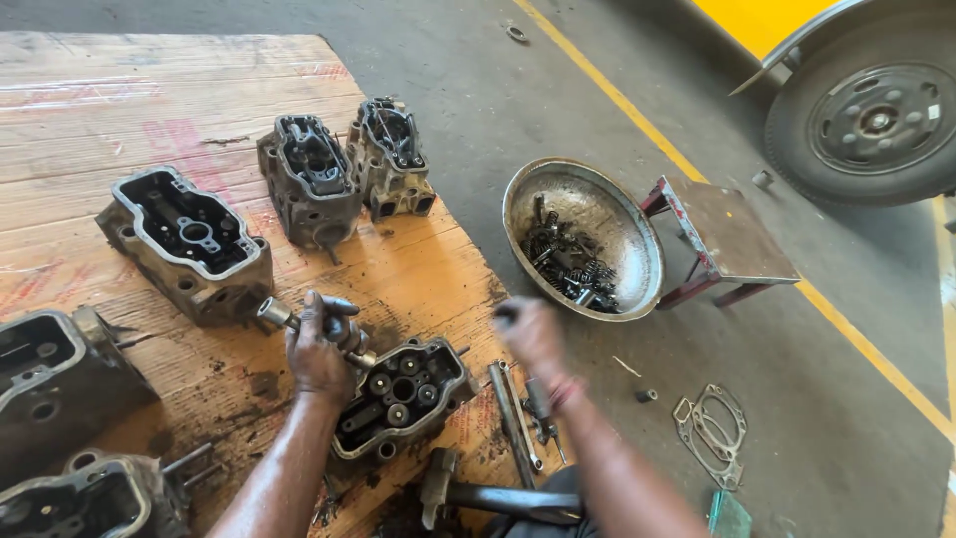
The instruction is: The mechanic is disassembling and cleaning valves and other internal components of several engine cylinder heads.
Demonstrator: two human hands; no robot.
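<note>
My left hand (317, 349) grips a short metal cylindrical tool (275, 313) held over the near cylinder head (400, 397), a greasy block with several round valve springs on top. My right hand (531, 334) is blurred with motion just right of that block; its fingers are curled around a small dark part (505, 313) that I cannot make out. Both hands are oily. A hammer (488, 495) lies by my right forearm, and long metal rods (514, 413) rest beside the block.
Several more cylinder heads (189, 244) (311, 181) (393, 159) (50, 379) sit on the wooden board (90, 110). A round metal basin (588, 239) holds springs and small parts. A small stool (725, 239), a gasket (709, 428) and a vehicle wheel (871, 120) are to the right.
</note>
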